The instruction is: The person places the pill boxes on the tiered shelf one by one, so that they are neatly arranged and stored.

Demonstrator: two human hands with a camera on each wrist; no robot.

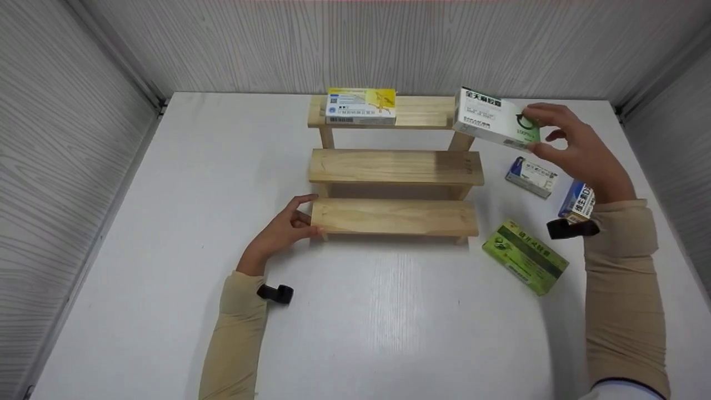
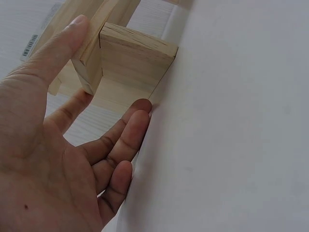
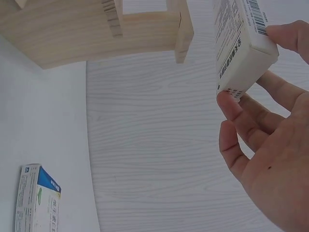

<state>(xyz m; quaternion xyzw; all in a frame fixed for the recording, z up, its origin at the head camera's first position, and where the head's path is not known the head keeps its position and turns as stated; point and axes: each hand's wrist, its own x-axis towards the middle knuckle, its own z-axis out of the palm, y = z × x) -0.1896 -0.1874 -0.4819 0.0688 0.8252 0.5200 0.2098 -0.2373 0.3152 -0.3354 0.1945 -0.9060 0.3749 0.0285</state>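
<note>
- White-and-green box (image 1: pixel 494 118) is up off the worktop (image 1: pixel 400 311), tilted, at the right end of the top step, toward the worktop's far edge; whether it touches the wood I cannot tell.
- Right hand (image 1: pixel 577 144) pinches this box by its right end, the thumb on one long side and a finger on the other, its printed face turned upward.
- Wooden rack (image 1: pixel 383 165) of three steps stands by the middle of the worktop's far edge, the lowest step toward the near edge.
- Left hand (image 1: pixel 280 230) grips the left end of the lowest step between thumb and forefinger; the left wrist view shows its other fingers bent below, beside the leg.
- Yellow-and-white box (image 1: pixel 361 105) lies on the left part of the top step.
- Small blue-and-white box (image 1: pixel 531 176) lies on the worktop, right of the middle step, toward the far right corner.
- Second blue box (image 1: pixel 577 201) lies just beside it, closer to the worktop's right edge, partly hidden by the right arm.
- Green box (image 1: pixel 525 256) lies aslant on the worktop, right of the lowest step, nearer the near edge than the two blue ones.
- Beige sleeves (image 1: pixel 625 300) cover both forearms, with a black device (image 1: pixel 572 228) at each wrist.
</note>
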